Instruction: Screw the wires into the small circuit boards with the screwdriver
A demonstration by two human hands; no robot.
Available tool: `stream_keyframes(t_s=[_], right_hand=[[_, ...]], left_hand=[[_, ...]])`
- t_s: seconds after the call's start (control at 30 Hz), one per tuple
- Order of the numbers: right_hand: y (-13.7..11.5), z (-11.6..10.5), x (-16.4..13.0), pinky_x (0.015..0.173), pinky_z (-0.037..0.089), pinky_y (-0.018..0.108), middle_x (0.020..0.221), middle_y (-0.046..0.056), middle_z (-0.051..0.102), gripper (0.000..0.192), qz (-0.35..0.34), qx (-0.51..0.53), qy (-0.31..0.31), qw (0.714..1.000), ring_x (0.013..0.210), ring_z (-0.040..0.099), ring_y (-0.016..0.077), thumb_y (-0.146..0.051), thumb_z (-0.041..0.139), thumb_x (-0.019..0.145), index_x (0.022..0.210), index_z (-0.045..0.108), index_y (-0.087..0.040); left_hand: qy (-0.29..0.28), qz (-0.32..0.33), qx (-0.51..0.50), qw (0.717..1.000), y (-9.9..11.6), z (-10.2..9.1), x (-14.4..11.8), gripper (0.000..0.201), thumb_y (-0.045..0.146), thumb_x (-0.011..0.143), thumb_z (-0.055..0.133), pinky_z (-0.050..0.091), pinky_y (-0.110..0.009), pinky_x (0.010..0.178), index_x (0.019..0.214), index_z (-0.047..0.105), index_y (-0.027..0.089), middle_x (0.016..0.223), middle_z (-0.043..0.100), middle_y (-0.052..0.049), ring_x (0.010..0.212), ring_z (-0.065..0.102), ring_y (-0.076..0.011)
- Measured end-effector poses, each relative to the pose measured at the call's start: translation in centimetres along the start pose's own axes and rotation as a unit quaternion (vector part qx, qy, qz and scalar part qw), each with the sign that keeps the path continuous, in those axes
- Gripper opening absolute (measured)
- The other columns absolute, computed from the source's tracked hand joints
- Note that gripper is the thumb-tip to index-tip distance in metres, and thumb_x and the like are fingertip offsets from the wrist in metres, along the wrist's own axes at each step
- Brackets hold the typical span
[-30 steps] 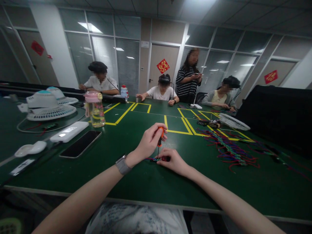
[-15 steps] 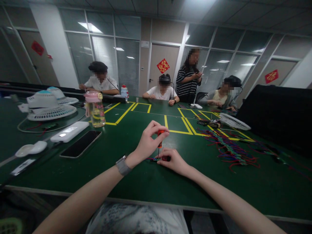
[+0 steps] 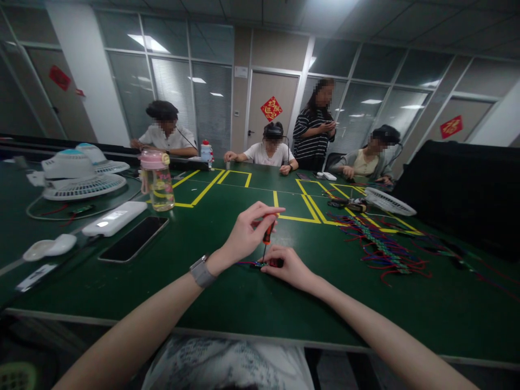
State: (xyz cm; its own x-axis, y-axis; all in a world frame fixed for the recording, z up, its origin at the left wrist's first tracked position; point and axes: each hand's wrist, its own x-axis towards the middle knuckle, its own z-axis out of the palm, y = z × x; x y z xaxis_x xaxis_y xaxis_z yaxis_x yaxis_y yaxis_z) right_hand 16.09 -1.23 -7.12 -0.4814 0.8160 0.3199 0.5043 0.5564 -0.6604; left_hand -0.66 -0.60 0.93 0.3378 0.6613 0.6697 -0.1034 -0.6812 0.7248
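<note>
My left hand [image 3: 247, 233] grips a small orange-handled screwdriver [image 3: 267, 234], held upright with its tip down on a small board with coloured wires [image 3: 257, 264] lying on the green table [image 3: 227, 303]. My right hand [image 3: 289, 266] presses on that board from the right, fingers curled over it. A grey watch sits on my left wrist [image 3: 201, 272].
A phone [image 3: 134, 239], a white power bank [image 3: 114, 218], a pink-lidded bottle [image 3: 156, 180] and white fans [image 3: 79, 174] stand at the left. A pile of red and blue wires [image 3: 382, 249] lies at the right. Several people are at the far end of the table.
My left hand's fingers have shifted around the screwdriver handle, which now leans slightly. The right hand and the board stay where they were.
</note>
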Motion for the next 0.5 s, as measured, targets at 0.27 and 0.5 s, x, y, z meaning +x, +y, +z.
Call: stream_keyframes(t_s=[0.27,0.5], right_hand=[[0.1,0.0,0.0,0.061,0.045,0.024,0.078,0.003,0.063,0.016,-0.008,0.0,0.002,1.0,0.064,0.055,0.0119,-0.019,0.073,0.075,0.09,0.076,-0.015],[0.1,0.1,0.0,0.06,0.046,0.024,0.078,0.003,0.062,0.016,-0.002,0.01,0.007,1.0,0.063,0.055,0.0115,-0.019,0.074,0.073,0.089,0.076,-0.015]], left_hand=[[-0.003,-0.008,-0.013,1.0,-0.5,0.1,-0.2,0.026,0.031,0.087,0.061,0.054,-0.022,0.068,0.108,0.069,0.019,0.097,0.06,-0.005,0.078,0.061,-0.0116],[-0.118,-0.041,-0.037,0.991,0.9,-0.4,0.2,0.031,0.023,0.095,0.047,0.055,-0.03,0.086,0.122,0.06,0.015,0.102,0.068,-0.009,0.096,0.066,-0.0168]])
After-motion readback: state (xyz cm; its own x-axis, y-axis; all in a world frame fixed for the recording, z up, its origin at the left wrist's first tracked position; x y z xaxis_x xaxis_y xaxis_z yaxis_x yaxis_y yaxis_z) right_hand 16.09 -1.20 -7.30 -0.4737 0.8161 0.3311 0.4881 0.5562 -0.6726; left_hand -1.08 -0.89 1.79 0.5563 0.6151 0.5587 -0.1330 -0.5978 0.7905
